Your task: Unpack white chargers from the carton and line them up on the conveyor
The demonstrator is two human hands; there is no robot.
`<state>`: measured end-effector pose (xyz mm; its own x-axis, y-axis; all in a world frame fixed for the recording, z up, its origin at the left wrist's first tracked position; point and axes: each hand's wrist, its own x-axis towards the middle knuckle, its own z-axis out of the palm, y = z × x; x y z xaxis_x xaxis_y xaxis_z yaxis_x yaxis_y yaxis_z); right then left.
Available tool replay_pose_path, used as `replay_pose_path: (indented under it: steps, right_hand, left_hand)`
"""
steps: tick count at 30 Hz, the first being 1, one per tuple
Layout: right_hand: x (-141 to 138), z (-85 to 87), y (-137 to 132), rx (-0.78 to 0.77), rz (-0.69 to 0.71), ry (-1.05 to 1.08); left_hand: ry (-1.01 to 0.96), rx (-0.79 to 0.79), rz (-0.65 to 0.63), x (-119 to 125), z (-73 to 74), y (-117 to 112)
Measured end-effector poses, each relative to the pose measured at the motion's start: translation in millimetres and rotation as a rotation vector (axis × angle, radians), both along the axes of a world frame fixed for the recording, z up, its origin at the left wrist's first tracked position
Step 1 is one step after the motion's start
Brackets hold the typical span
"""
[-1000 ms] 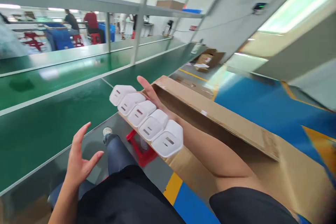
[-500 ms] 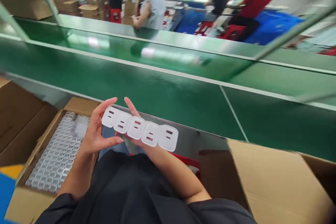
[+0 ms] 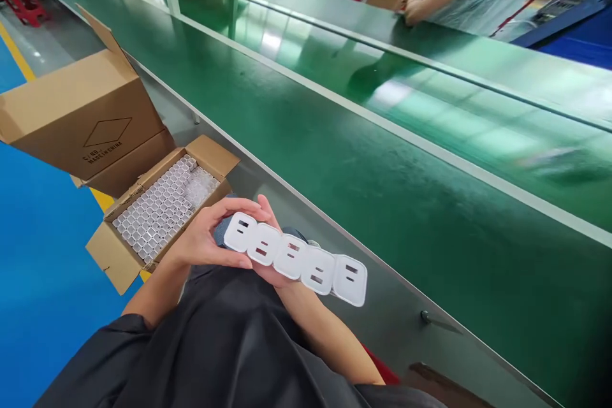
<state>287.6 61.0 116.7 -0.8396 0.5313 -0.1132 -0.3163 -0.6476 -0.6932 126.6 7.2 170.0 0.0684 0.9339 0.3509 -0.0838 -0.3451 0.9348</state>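
Seemingly a steadying step: left hand (image 3: 203,239) pinches the row of white pieces (image 3: 287,264) at ten o'clock, right hand (image 3: 270,275) cradles beneath; next move calls for level support.

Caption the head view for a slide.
Five white shells in a row on the right hand, left hand at one end.

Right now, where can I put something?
Bare: the glossy green surface between its metal near edge and the white strip, and the blue floor left of the open brown cardboard box. Crowded: inside that box, packed with small whitish pieces, and where the left hand and right hand meet the row of five white plastic casings.
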Motion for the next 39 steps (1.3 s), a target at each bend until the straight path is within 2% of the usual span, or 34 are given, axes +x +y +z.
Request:
replay_pose_path:
  steps: [3, 7, 13, 19, 22, 27, 31, 36, 39]
  right_hand:
    - [6, -2.6, -1, -0.144, -0.051, 0.143]
    - [12, -5.0, -1, -0.137, -0.037, 0.257]
    - [12, -3.7, 1, -0.128, -0.058, 0.242]
    - [11, -3.6, 2, -0.182, -0.085, 0.184]
    - [10, -8.7, 1, -0.17, -0.11, 0.16]
    - [9, -14.8, 0, -0.143, -0.111, 0.108]
    - [10, -12.9, 2, -0.159, -0.09, 0.096]
    - [8, -11.9, 3, -0.2, -0.108, 0.151]
    - [6, -14.7, 3, -0.204, -0.106, 0.186]
  left_hand:
    - [0.0, -0.026, 0.037, 2, 2.9, -1]
    - [-0.033, -0.071, 0.061, 7, 4.1, -4]
    - [-0.13, -0.191, 0.008, 9, 1.9, -5]
    - [-0.17, -0.136, -0.048, 8, 0.5, 0]
    - [-0.153, -0.159, 0.004, 13, -1.1, -1]
    - [-0.008, -0.16, 0.168, 23, -6.2, -5]
    - [0.121, -0.129, 0.207, 23, -2.9, -2]
    - [0.422, 0.089, 0.245, 20, 4.7, 4]
    - [0.527, 0.175, 0.276, 20, 6.2, 7]
